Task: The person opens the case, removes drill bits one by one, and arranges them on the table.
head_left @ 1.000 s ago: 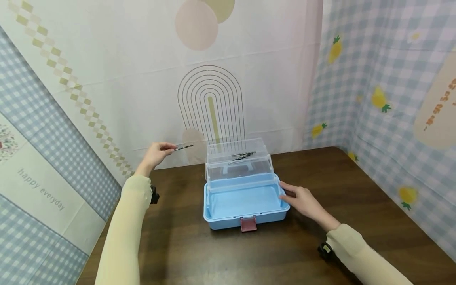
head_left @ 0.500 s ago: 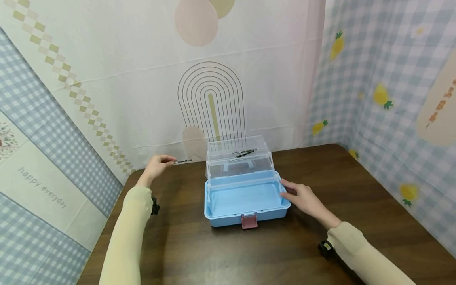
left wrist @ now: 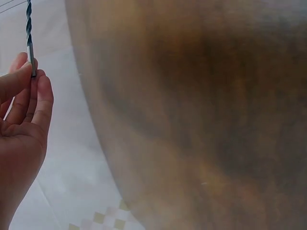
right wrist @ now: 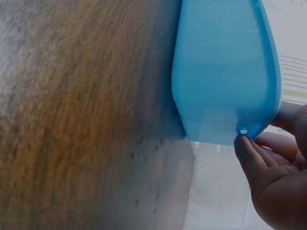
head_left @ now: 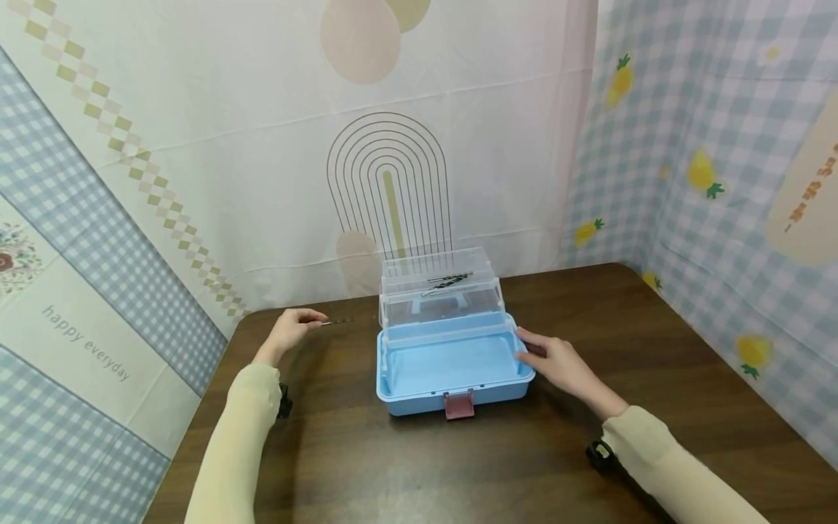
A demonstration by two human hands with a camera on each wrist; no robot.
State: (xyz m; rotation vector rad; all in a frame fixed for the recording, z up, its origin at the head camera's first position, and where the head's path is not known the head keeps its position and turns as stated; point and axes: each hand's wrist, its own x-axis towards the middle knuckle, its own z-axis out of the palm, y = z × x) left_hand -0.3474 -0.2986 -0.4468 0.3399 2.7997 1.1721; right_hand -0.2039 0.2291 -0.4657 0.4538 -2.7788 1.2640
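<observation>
My left hand [head_left: 292,332] pinches the shank of a drill bit [left wrist: 29,24] between thumb and fingertips, over the back left of the table. The bit's fluted end points right, toward the blue toolbox [head_left: 458,402] in the head view. That toolbox stands with its lid raised and its clear trays [head_left: 419,309] folded up and back. Several drill bits [head_left: 448,282] lie in an upper tray, while the blue bottom bin holds nothing. At the box's right end, my right hand [head_left: 555,364] grips the rim, with fingers on both sides of the wall [right wrist: 220,72].
A maroon latch [head_left: 459,405] hangs down at the toolbox's front. The dark wooden table [head_left: 406,473] runs back to a white patterned cloth [head_left: 275,182], and a checked cloth [head_left: 687,240] hangs along the right.
My left hand has come down from above the table's back edge, lowering the drill bit toward the tabletop left of the toolbox. My right hand stays at the toolbox rim.
</observation>
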